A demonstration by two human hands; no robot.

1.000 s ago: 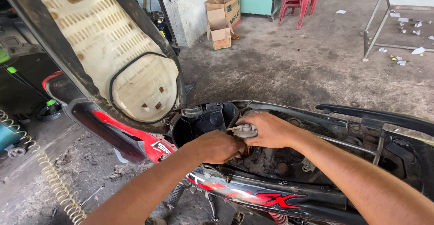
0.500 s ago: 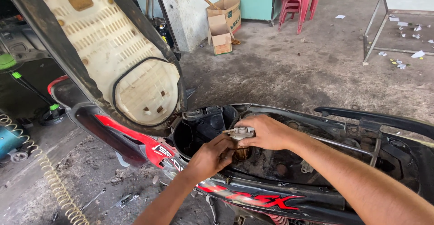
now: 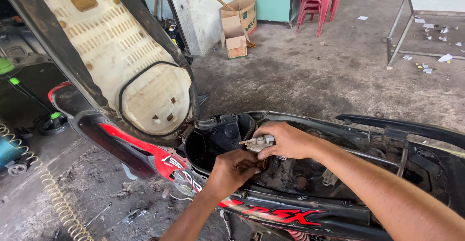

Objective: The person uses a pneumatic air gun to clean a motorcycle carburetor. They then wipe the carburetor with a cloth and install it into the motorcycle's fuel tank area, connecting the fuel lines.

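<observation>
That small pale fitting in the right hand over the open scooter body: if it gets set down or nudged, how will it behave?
The small pale fitting looks rigid and probably light, since the right hand pinches it with fingertips alone. Its lumpy shape with a protruding nozzle suggests it would rest unevenly and tip rather than roll. Over the open compartment, it could easily drop inside.

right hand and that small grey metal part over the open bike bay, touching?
Touching. The head view shows the right hand with its fingers wrapped around the small grey metal part, no gap between them.
</observation>
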